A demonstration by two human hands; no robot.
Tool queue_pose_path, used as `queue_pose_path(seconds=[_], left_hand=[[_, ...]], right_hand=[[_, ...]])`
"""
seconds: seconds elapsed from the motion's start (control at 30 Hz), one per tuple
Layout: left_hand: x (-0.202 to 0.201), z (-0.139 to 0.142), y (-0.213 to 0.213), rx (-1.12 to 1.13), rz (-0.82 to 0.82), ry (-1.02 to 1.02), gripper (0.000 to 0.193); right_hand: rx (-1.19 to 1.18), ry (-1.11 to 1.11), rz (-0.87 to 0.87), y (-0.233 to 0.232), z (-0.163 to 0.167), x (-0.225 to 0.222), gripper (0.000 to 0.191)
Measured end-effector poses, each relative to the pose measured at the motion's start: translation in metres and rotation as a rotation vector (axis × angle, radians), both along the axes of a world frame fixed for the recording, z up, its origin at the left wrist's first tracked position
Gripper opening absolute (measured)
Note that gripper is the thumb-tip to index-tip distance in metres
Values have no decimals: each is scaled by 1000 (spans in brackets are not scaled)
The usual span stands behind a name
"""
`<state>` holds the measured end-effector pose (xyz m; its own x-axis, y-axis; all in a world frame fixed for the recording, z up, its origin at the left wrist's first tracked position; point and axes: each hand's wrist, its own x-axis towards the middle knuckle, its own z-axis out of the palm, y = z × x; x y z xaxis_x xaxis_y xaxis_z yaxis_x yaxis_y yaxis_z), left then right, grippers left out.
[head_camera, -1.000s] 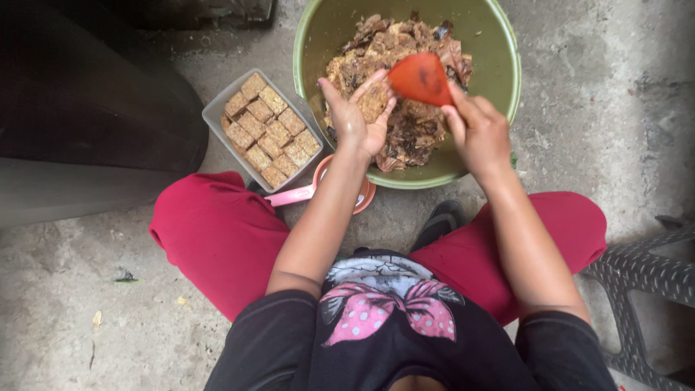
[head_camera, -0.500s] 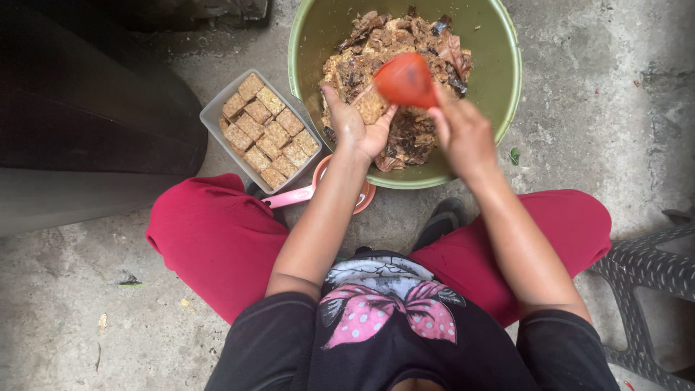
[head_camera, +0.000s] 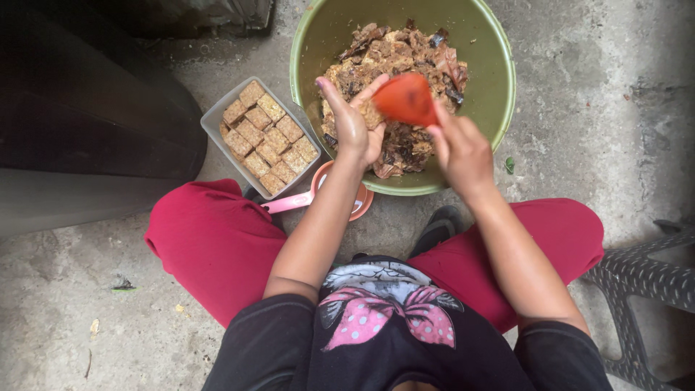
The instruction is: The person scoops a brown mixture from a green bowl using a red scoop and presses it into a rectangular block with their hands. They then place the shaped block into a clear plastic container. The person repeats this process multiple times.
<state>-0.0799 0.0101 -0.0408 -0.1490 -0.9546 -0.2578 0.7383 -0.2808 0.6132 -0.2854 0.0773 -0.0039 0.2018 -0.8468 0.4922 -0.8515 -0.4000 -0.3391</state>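
Since the earlier frame, red spoon (head_camera: 405, 98) shifted left toward cupped left hand (head_camera: 352, 124).
Right hand (head_camera: 457, 148) grips spoon; left cradles a filled piece (head_camera: 371, 114) over green basin (head_camera: 499, 87) rim; filling could spill.

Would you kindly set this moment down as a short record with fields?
Left hand: left hand cupped over the round green plastic basin, holding a brown lump of filling
Right hand: right hand gripping a red plastic spoon against that lump
Basin contents: brown chopped mixture
Beside basin: clear rectangular tray of brown squares; pink scoop
Ground: grey concrete floor
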Motion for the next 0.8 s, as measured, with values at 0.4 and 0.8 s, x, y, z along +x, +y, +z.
queue_pose_path(seconds=[0.4, 0.8], left_hand=[[26, 2, -1, -612, 79, -1029, 127], [7, -10, -3, -3, 191, 67, 107]], right_hand=[[114, -73, -23, 9, 29, 8, 37], [103, -52, -14, 9, 4, 13, 39]])
